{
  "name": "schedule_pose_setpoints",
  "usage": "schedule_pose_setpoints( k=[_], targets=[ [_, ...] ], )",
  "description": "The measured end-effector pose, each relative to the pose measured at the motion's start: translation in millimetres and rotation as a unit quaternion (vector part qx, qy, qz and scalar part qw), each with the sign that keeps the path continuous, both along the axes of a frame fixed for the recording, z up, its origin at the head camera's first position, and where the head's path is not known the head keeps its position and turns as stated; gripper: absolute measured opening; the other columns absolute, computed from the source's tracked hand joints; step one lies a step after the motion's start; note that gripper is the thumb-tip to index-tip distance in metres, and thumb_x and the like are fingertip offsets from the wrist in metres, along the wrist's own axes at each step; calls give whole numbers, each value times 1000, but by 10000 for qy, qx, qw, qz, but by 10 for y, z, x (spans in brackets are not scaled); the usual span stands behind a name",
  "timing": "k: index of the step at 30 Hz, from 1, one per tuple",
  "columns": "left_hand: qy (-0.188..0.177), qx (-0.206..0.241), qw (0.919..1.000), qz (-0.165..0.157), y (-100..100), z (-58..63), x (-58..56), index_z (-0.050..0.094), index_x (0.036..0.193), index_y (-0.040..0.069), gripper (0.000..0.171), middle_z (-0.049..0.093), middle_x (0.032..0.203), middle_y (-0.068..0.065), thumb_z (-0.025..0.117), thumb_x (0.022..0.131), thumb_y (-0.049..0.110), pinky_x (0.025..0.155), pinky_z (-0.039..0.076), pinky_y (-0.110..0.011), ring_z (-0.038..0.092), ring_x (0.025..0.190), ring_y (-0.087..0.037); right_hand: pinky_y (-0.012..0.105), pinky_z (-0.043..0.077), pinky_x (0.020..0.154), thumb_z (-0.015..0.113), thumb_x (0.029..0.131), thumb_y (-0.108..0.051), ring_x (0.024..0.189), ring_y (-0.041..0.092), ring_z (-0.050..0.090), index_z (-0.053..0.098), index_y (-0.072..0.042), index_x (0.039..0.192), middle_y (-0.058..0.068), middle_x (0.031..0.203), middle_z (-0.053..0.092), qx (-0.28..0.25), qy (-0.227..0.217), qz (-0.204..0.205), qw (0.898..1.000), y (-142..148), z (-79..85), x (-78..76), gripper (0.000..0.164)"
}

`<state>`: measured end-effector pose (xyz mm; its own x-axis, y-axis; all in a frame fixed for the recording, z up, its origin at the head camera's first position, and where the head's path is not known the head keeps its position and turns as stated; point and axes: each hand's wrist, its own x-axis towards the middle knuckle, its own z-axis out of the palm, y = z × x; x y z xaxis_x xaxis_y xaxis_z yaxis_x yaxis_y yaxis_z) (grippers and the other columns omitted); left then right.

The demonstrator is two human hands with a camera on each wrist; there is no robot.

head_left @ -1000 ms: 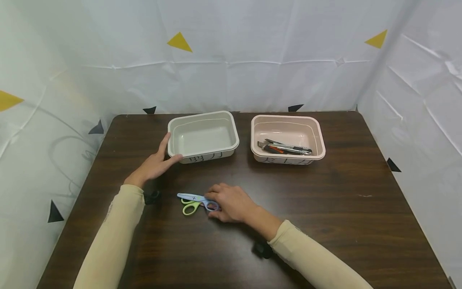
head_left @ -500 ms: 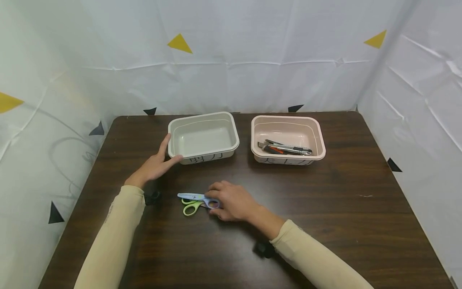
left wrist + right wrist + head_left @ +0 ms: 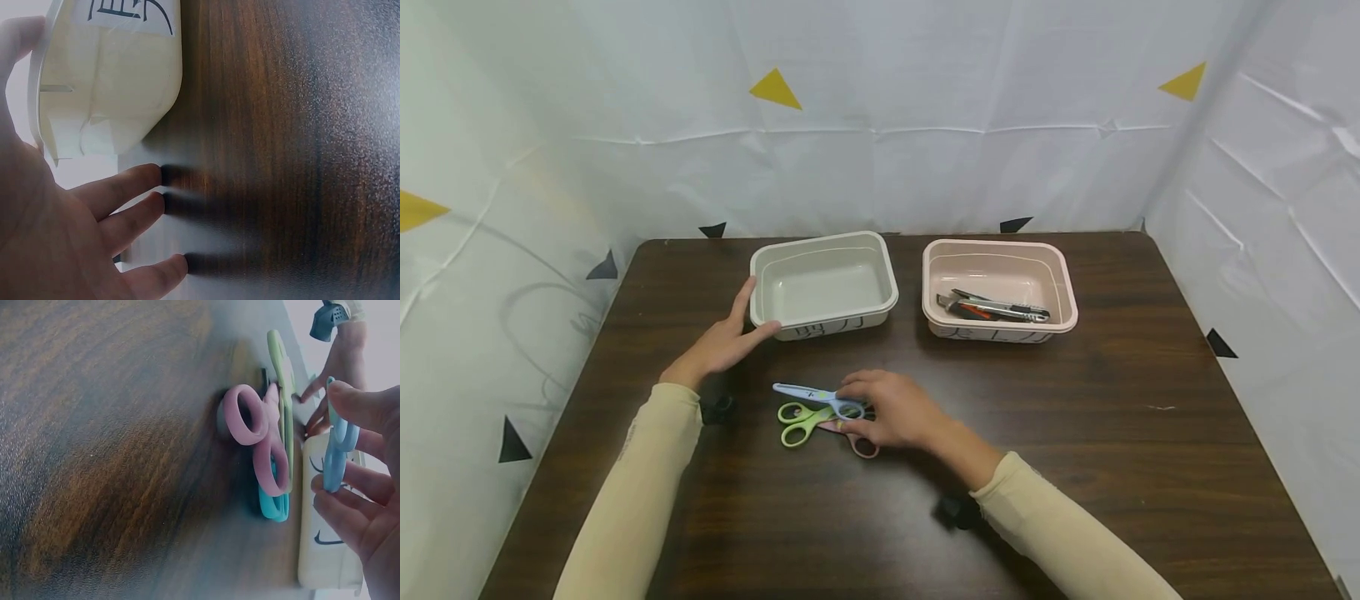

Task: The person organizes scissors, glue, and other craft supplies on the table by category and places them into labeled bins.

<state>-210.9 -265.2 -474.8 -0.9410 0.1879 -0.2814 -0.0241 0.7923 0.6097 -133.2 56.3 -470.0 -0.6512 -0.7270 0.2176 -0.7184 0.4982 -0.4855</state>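
My right hand (image 3: 895, 408) pinches a pair of light blue scissors (image 3: 805, 392) by the handles, thumb on one side and fingers on the other. In the right wrist view the blue scissors hang above the other scissors on the table. Beneath lie green scissors (image 3: 796, 421), pink scissors (image 3: 233, 419) and a teal handle loop (image 3: 269, 506), overlapping one another. My left hand (image 3: 718, 342) touches the near left corner of a pale grey bin (image 3: 831, 287), thumb at the front rim and forefinger along the left side. Its other fingers spread straight below the rim in the left wrist view.
A pink bin (image 3: 992, 268) stands to the right of the grey one, with several utility knives (image 3: 1003, 310) inside. Both bins carry handwritten labels on the front. White sheeting (image 3: 925, 175) hangs behind and beside the dark wooden table (image 3: 1112, 400).
My right hand has moved slightly up and to the right, drawing the blue scissors off the pile. More of the green and pink scissors now shows. The left hand has stayed at the bin.
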Motion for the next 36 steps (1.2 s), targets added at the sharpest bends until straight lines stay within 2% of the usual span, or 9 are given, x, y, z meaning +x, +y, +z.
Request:
schedule_pose_setpoints(
  k=[6,11,16,20,24,29,36],
  targets=[
    [20,-25,10000,-19,-5,-6,2,-26,147,49,93,25,152,-34,43,90,74,96,34,-70,41,127,-57,37,47,95,81,82,-27,114,22,61,73,-10,113,10,123,65,-535,-136,54,9985,37,-18,-41,37],
    [39,-16,10000,-26,-3,-4,-1,-26,147,48,93,26,151,-34,43,90,73,96,35,-70,42,126,-56,34,46,97,81,81,-23,116,22,60,73,-8,110,8,125,64,-1071,72,-105,9942,65,-22,-111,33],
    [50,-8,10000,-34,8,4,0,-26,147,48,93,27,151,-35,43,91,73,96,35,-70,41,126,-57,36,49,93,85,78,-22,112,22,63,74,-7,107,9,122,67,-1628,411,-516,9844,78,23,-223,34],
    [40,-5,10000,-24,11,3,10,-26,148,47,93,26,152,-34,43,91,73,96,35,-70,41,127,-57,36,49,91,86,77,-21,109,22,65,75,-6,106,10,120,68,-1869,371,-966,9769,86,93,-335,35],
    [33,-32,10000,-3,8,3,16,-26,148,47,93,24,153,-33,43,90,73,96,34,-70,41,127,-57,35,47,96,85,78,-22,113,21,63,75,-7,107,10,121,68,-1879,163,-1336,9729,86,147,-452,34],
    [53,-40,10000,14,5,4,12,-26,147,47,93,24,153,-33,43,90,74,96,34,-71,41,127,-57,36,44,100,82,81,-27,118,20,60,76,-9,109,8,124,67,-1640,30,-1741,9710,63,176,-578,34],
    [17,-35,10000,-5,24,30,27,-26,148,45,94,26,152,-34,42,91,73,96,35,-71,41,126,-57,36,43,101,82,82,-30,119,21,59,76,-10,109,7,125,66,-1431,145,-1863,9719,37,212,-628,34]
  ],
)
